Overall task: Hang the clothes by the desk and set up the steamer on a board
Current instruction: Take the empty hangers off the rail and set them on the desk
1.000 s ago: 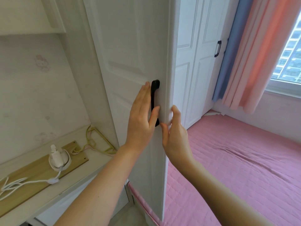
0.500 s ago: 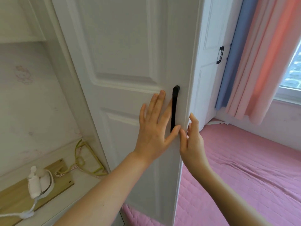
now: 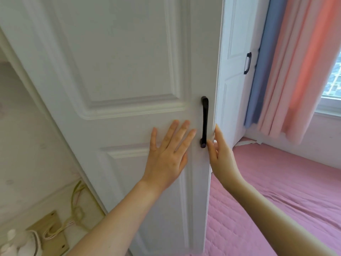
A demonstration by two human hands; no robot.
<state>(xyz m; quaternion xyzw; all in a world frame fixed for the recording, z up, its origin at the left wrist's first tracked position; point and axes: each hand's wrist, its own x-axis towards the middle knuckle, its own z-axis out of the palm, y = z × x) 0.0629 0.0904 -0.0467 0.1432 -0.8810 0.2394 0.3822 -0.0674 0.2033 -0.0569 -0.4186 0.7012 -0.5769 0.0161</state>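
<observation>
Bright, soft daylight enters from the window (image 3: 332,78) at the right edge. The curtains (image 3: 287,74) look smeared by motion blur. Wide-angle bending curves the wardrobe door (image 3: 114,71); the lower left corner is soft.

My left hand (image 3: 167,156) and right hand (image 3: 220,154) are bare, no rings or watch that I can see. Both forearms are bare too; any sleeves apparently sit above view.
</observation>
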